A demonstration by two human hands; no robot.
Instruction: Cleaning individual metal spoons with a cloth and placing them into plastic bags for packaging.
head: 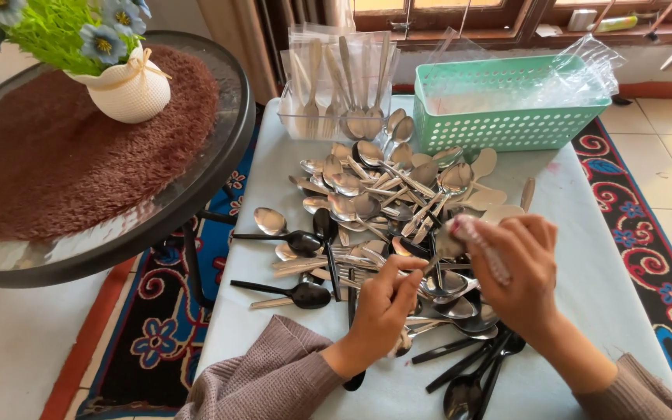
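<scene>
Left hand (383,307): fingers curled, pinching cutlery near table's front edge.
Right hand (519,280): closed around shiny steel spoon (450,239).
Done: few wrapped pieces upright in clear plastic box (336,93), back edge.
Left: large loose pile of steel and black spoons (375,210), table middle.
Packages: clear bags in mint perforated basket (507,109), back right corner.

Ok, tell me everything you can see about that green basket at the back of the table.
The green basket is a rectangular mint-green bin that looks like plastic, its walls pierced with rows of round holes under a solid rim. It stands upright at the far right of the table, beside a clear container of cutlery. Crumpled clear plastic bags fill it and spill over its right end. A few spoons from the pile lie against its front wall. Neither of the hands touches it.
</scene>
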